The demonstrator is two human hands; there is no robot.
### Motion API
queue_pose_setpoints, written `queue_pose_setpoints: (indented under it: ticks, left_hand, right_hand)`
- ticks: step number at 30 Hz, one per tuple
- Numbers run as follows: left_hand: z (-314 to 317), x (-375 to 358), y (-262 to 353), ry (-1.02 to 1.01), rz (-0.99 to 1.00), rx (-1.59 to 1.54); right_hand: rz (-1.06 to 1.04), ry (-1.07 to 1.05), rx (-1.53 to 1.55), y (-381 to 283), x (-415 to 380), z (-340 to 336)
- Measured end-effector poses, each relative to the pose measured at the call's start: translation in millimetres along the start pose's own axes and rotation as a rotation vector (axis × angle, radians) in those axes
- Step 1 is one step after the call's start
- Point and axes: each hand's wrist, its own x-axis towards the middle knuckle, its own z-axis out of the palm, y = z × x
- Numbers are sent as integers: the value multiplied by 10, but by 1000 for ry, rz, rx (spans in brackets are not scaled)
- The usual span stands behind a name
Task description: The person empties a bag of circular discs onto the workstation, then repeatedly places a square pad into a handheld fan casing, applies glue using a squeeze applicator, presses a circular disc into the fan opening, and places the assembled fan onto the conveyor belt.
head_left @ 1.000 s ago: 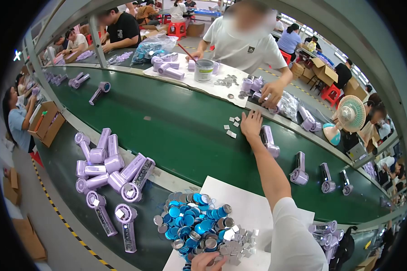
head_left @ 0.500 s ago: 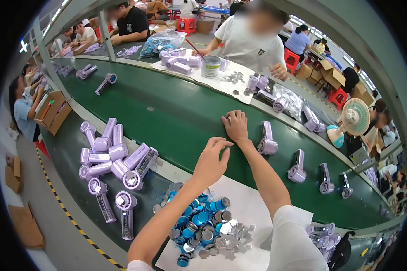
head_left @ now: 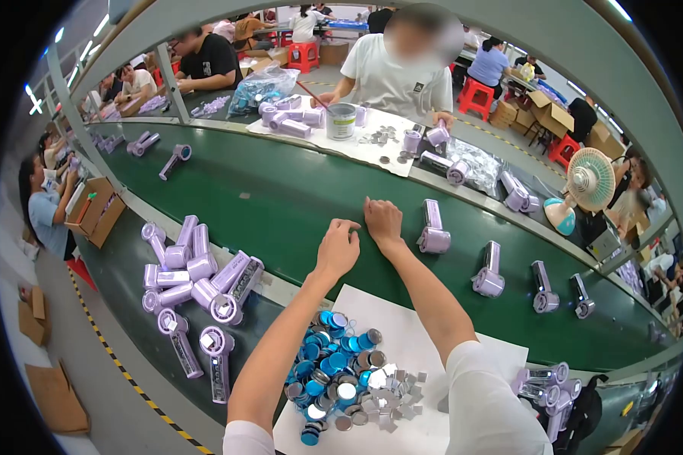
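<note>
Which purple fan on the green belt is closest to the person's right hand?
The purple fan just to the right of the right hand. The belt's other purple fans all lie farther from that hand.

your one camera sits on your head, facing forward and down past your left hand [head_left: 337, 249] and right hand [head_left: 385, 221]. you look from near above the white sheet [head_left: 402, 326], across the green belt [head_left: 281, 205] to the person opposite [head_left: 398, 85]; the wide view bows toward dark corners.
</note>
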Motion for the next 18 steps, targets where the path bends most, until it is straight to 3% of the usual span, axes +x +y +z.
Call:
queue_pose_setpoints:
  ticks: [3, 6, 8, 10, 12, 18]
  left_hand:
    - [129, 213, -267, -44, 48, 179]
    - [293, 375, -354, -80, 138, 270]
    - [385, 397, -330, -169, 197, 253]
    - [495, 396, -235, -159, 250, 281]
    - [626, 304, -88, -153, 284, 314]
    - [946, 341, -108, -13, 207, 269]
  right_hand:
    - [55, -45, 47, -6, -57, -37]
    - [-137, 46, 216, 101, -217, -154]
    - [319, -353, 520, 215, -329, -414]
    - [626, -659, 856, 11, -387, -1217]
    - [558, -716, 707, -97, -704, -1740]
    - [46, -680, 706, -617, -1767, -2607]
